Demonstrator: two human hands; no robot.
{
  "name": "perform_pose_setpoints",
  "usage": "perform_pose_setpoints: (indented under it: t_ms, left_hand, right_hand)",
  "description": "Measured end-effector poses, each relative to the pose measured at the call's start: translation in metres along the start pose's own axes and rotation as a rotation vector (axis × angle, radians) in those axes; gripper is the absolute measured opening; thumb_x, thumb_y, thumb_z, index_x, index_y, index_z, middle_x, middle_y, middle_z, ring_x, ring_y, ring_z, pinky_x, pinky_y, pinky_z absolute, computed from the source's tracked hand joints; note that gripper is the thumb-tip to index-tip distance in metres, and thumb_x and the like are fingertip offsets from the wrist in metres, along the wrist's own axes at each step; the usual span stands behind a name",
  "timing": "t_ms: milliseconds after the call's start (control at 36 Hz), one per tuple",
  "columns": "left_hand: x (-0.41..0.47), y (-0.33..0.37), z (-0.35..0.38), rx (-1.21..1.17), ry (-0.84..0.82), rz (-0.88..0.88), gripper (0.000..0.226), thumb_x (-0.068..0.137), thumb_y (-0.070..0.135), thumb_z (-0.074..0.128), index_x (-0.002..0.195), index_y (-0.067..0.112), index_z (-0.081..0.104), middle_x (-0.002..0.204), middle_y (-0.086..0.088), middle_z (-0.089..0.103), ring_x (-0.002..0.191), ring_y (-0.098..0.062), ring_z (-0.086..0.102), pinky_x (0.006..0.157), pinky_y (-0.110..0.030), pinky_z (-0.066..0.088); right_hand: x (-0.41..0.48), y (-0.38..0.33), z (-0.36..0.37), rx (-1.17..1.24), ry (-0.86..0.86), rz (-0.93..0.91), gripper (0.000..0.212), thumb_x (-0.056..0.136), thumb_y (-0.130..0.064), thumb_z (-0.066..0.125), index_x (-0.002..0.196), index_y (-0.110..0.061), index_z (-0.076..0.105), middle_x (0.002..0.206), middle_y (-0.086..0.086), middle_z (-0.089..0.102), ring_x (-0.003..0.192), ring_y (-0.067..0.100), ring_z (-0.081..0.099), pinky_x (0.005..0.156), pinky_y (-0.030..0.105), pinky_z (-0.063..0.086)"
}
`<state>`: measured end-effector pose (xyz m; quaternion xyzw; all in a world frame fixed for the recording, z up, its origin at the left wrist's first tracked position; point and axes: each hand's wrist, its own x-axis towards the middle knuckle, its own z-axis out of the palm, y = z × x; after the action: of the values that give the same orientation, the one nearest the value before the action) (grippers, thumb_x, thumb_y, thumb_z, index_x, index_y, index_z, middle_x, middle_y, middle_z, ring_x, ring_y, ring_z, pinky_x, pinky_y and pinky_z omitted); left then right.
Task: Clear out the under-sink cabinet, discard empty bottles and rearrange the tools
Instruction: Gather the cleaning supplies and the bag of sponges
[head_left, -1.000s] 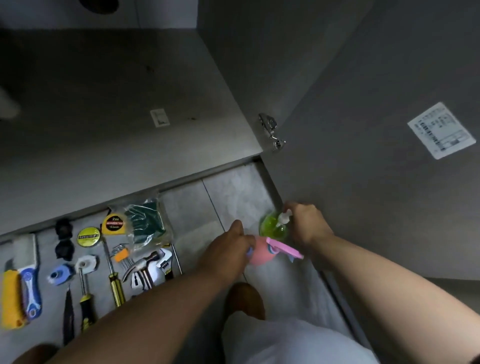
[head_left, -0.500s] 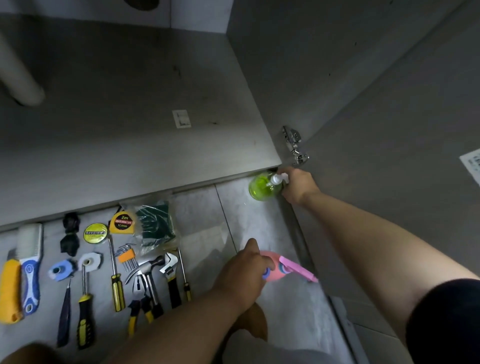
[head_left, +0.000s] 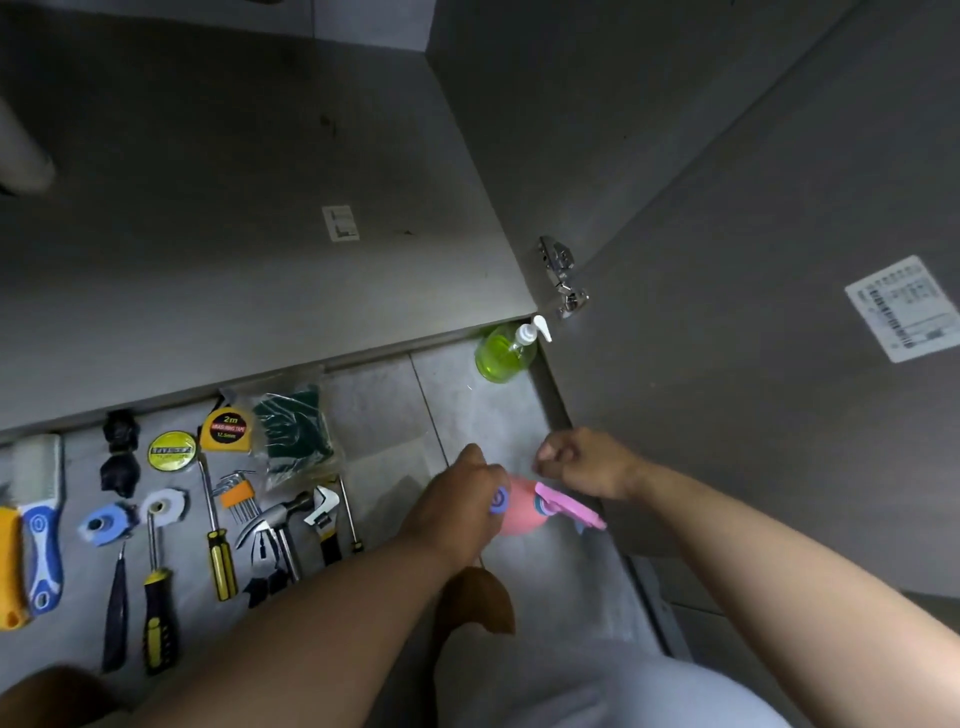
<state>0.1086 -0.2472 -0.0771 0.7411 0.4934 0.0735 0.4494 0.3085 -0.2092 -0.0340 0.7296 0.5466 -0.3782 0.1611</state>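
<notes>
Down on the floor tiles (head_left: 387, 410), beside the open cabinet door (head_left: 727, 374), a pink spray bottle (head_left: 519, 517) is gripped by the left hand (head_left: 457, 512), fingers curled round its body; whether it rests on the tiles I cannot tell. At 1 o'clock from it the right hand (head_left: 589, 467) hovers just over the pink trigger, fingers loosely curled, holding nothing. At 12 o'clock, well apart, a green pump bottle (head_left: 503, 358) stands upright at the cabinet's front corner, below the hinge (head_left: 561, 275). At 9 o'clock tools lie in rows: hammer (head_left: 283, 512), wrench (head_left: 322, 512), screwdriver (head_left: 221, 561), tape measure (head_left: 227, 426).
</notes>
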Motion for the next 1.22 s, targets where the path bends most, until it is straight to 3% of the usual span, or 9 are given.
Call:
perform_pose_setpoints:
  t_ms: [83,194,333,472,639,889,1056,1111,1222]
  left_hand:
    - [-0.001,-0.002,-0.007,-0.065,0.033,-0.062,0.015,0.088,0.017,0.072,0.102,0.017,0.068,0.111,-0.006,0.05,0.093,-0.028,0.063,0.084,-0.033,0.053]
    - [-0.002,-0.005,-0.011,-0.135,0.051,-0.114,0.022,0.086,0.016,0.076,0.107,0.016,0.071,0.111,-0.009,0.053,0.096,-0.028,0.063,0.089,-0.035,0.055]
    - [-0.002,-0.008,-0.01,-0.185,0.059,-0.131,0.024,0.086,0.017,0.074,0.11,0.015,0.073,0.112,-0.012,0.054,0.097,-0.032,0.064,0.09,-0.037,0.053]
    - [0.0,-0.009,-0.003,-0.21,0.079,-0.132,0.025,0.088,0.02,0.075,0.112,0.015,0.073,0.111,-0.011,0.056,0.095,-0.029,0.065,0.092,-0.036,0.054]
    - [0.005,-0.015,0.005,-0.279,0.07,-0.16,0.034,0.085,0.015,0.079,0.118,0.016,0.073,0.112,-0.009,0.058,0.099,-0.022,0.065,0.093,-0.03,0.055]
    - [0.01,-0.019,0.013,-0.372,0.103,-0.225,0.042,0.083,0.024,0.083,0.123,0.024,0.072,0.113,0.0,0.057,0.102,-0.018,0.066,0.096,-0.029,0.056]
    - [0.015,-0.012,0.014,-0.378,0.124,-0.273,0.043,0.081,0.026,0.084,0.122,0.023,0.073,0.117,0.001,0.068,0.104,-0.017,0.068,0.095,-0.032,0.058]
    - [0.015,-0.011,0.013,-0.383,0.141,-0.288,0.041,0.08,0.028,0.085,0.119,0.023,0.074,0.112,0.003,0.072,0.102,-0.016,0.069,0.093,-0.032,0.058]
    - [0.014,-0.008,0.01,-0.37,0.155,-0.301,0.04,0.081,0.03,0.084,0.119,0.021,0.074,0.11,0.006,0.075,0.1,-0.012,0.069,0.092,-0.029,0.058]
  right_hand:
    - [-0.021,0.015,0.017,0.052,-0.043,-0.011,0.016,0.083,-0.032,0.075,0.094,-0.022,0.074,0.083,-0.007,0.074,0.076,0.015,0.068,0.071,0.025,0.054]
    - [-0.029,0.027,0.038,-0.027,0.015,-0.053,0.015,0.083,-0.031,0.076,0.096,-0.028,0.069,0.094,-0.003,0.071,0.089,0.02,0.069,0.08,0.029,0.055]
    - [-0.015,0.02,0.024,-0.055,0.267,-0.047,0.017,0.09,-0.041,0.067,0.096,-0.026,0.071,0.09,0.003,0.074,0.089,0.026,0.07,0.073,0.028,0.051]
    - [0.012,0.004,-0.007,-0.077,0.449,-0.007,0.027,0.095,-0.041,0.062,0.095,-0.015,0.068,0.096,0.017,0.072,0.094,0.037,0.068,0.076,0.037,0.052]
    - [0.041,-0.017,-0.021,-0.156,0.479,0.08,0.042,0.104,-0.043,0.045,0.106,-0.008,0.067,0.108,0.025,0.068,0.103,0.043,0.065,0.081,0.039,0.05]
    - [0.053,-0.03,-0.025,-0.319,0.562,0.137,0.046,0.107,-0.042,0.037,0.117,-0.006,0.065,0.113,0.024,0.067,0.105,0.043,0.065,0.08,0.038,0.05]
    - [0.029,-0.03,-0.013,-0.522,0.764,-0.021,0.019,0.103,-0.024,0.047,0.114,-0.011,0.056,0.112,0.014,0.055,0.104,0.037,0.053,0.079,0.044,0.042]
    - [0.016,-0.029,-0.002,-0.593,0.813,-0.099,0.027,0.088,-0.013,0.059,0.114,-0.014,0.058,0.108,0.011,0.054,0.099,0.036,0.05,0.077,0.043,0.038]
    - [-0.006,-0.021,0.025,-0.29,0.539,-0.375,0.049,0.074,-0.001,0.061,0.122,-0.012,0.058,0.115,0.01,0.053,0.101,0.034,0.054,0.081,0.043,0.05]
